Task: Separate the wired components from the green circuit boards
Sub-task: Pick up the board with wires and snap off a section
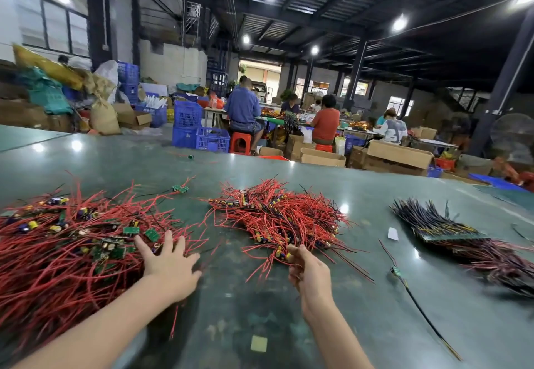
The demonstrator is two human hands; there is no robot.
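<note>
Two tangled red-wire heaps [66, 256] flank the glossy green table [231, 296].

A dark green table [260, 305] bears two red-wire heaps [57, 253] [283, 218], a dark-wired board stack [450, 232] and a yellow scrap [258, 343].

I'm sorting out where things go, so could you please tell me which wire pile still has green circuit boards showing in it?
The left red-wire pile under the left hand: green boards lie scattered across it. The middle red-wire pile shows none.

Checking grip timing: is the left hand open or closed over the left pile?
Open: the left hand has spread, straight fingers over the red-wire pile.
</note>
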